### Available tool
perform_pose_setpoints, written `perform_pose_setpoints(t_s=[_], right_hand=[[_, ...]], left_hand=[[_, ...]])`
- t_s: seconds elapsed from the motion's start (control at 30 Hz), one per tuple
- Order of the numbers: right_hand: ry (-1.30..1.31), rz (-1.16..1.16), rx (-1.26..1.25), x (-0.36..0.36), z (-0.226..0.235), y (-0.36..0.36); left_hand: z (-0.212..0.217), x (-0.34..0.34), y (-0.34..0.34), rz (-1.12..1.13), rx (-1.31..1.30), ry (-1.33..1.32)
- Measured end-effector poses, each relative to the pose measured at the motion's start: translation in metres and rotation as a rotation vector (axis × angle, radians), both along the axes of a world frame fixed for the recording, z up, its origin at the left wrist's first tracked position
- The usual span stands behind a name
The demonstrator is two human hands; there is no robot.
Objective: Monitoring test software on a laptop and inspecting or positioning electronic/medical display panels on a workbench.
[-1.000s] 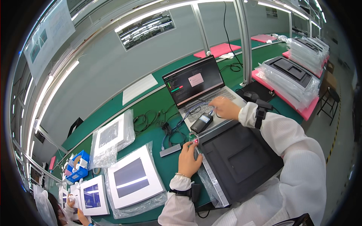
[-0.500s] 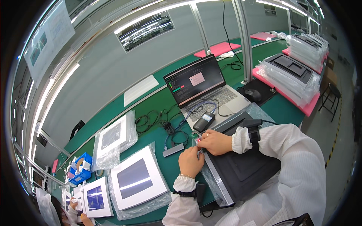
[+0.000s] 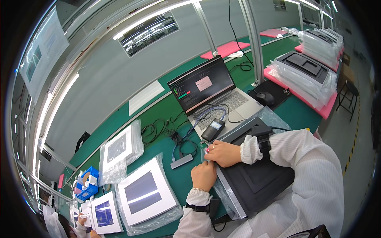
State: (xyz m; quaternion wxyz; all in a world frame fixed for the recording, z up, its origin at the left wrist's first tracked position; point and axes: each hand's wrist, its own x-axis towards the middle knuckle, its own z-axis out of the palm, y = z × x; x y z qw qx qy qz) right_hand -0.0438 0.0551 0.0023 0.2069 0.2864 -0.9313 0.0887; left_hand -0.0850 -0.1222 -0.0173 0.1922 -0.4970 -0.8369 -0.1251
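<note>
A flat black panel-shaped device (image 3: 258,178) with a silver edge lies tilted in front of me, with clear plastic wrap under it. My right hand (image 3: 224,154) is closed at the device's far left corner, its fingers pressed together. Right beside it, my left hand (image 3: 203,175) is also closed, fingertips meeting the right hand's at that corner. Something small, red and green (image 3: 205,148), shows just beyond the fingertips. Whatever is pinched there is hidden. A small black box (image 3: 214,129) with a cable rests on the laptop's front edge, close to the right hand.
Behind the hands stands an open laptop (image 3: 204,85), with a mouse (image 3: 265,98) to its right. A grey hub (image 3: 181,161) and tangled cables lie left. White-framed screens (image 3: 147,194) and a blue bin (image 3: 88,183) are farther left, near another person's hand (image 3: 82,219). Wrapped black panels (image 3: 303,67) are stacked right.
The view has shifted slightly. My hands stay at the device's corner; the left fingertips have come closer to the right hand's.
</note>
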Motion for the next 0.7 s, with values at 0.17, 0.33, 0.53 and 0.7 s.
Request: perform_pose_setpoints(t_s=[0.17, 0.33, 0.53, 0.7], right_hand=[[-0.023, 0.012, -0.008, 0.001, -0.001, 0.001], [0.01, 0.012, -0.036, 0.003, -0.004, 0.004], [0.026, 0.033, -0.041, 0.0, -0.002, 0.004], [0.018, 0.027, -0.025, 0.0, 0.0, 0.003]], left_hand=[[-0.001, 0.004, 0.001, 0.024, 0.023, -0.021], [0.004, 0.009, 0.008, 0.092, -0.006, -0.158], [0.006, 0.012, 0.013, 0.144, -0.021, -0.226], [0.004, 0.012, 0.012, 0.131, -0.029, -0.115]])
